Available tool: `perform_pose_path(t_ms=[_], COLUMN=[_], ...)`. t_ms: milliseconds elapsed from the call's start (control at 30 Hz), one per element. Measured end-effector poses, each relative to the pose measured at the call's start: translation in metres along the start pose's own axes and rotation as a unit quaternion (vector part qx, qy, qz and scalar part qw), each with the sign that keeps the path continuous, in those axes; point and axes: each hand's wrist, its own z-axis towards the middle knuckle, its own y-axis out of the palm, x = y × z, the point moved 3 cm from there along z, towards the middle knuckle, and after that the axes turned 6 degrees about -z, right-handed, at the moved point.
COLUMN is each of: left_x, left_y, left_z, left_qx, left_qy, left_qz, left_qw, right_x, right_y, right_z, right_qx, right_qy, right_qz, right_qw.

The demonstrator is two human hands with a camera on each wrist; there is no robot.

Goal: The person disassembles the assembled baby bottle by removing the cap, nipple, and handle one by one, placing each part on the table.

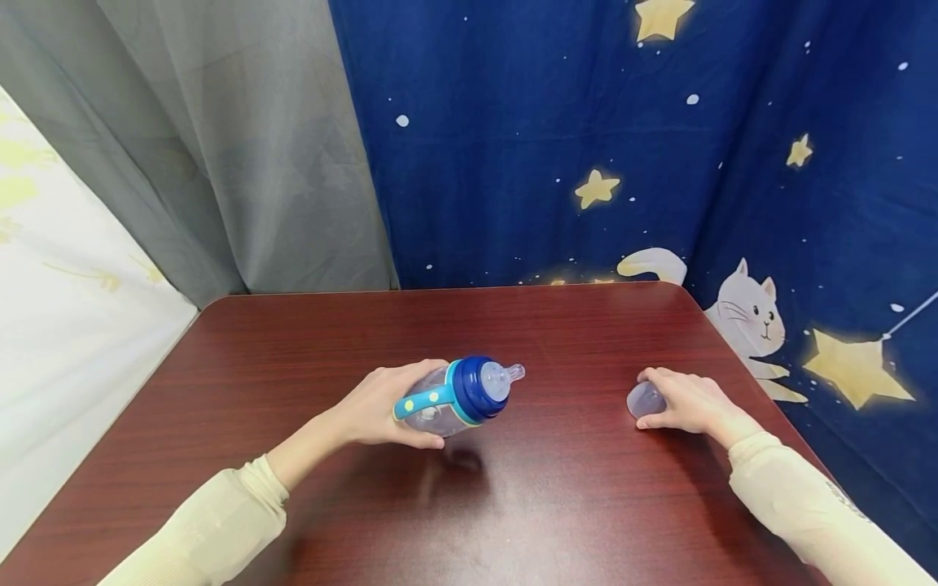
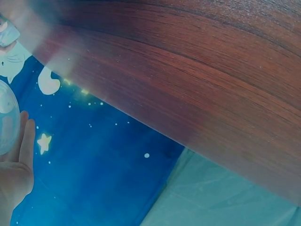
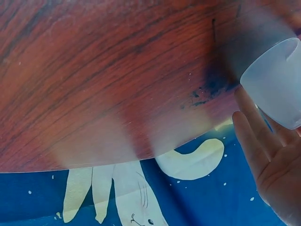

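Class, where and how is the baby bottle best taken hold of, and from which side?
On the baby bottle, the rounded clear body is probably the best grip, coming from the left, as the left hand does: the bottle is tilted, its teat pointing right, so this should leave the teat untouched.

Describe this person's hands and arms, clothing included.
Both sleeves are cream, with close-fitting cuffs. The right sleeve carries a small dark marking, too small to read; the left sleeve shows none. The left hand and right hand are bare, without gloves.
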Motion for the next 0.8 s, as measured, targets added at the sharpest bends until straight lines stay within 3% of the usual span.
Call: perform_pose_path(t_ms=[200, 300, 467, 633, 800], left_x=[0.0, -0.006, -0.006, -0.007, -0.008], left_y=[0.0, 0.0, 0.001, 0.001, 0.002], left_z=[0.0, 0.001, 0.001, 0.002, 0.002], left_qx=[0.004, 0.001, 0.0, 0.001, 0.0], left_qy=[0.001, 0.004, 0.005, 0.007, 0.005], left_qz=[0.001, 0.001, 0.002, 0.006, 0.006], left_qw=[1.0, 1.0, 1.0, 1.0, 1.0], right_x=[0.0, -0.001, -0.002, -0.009, -0.031], right_y=[0.0, 0.0, -0.01, -0.032, -0.061], right_z=[0.0, 0.002, 0.002, 0.008, 0.018], right_qx=[-0.003, 0.002, 0.016, 0.061, 0.118], right_qy=[0.002, 0.007, 0.018, 0.039, 0.043], right_qz=[-0.003, -0.005, -0.011, -0.005, 0.027], right_qw=[1.0, 1.0, 0.9997, 0.9974, 0.9917])
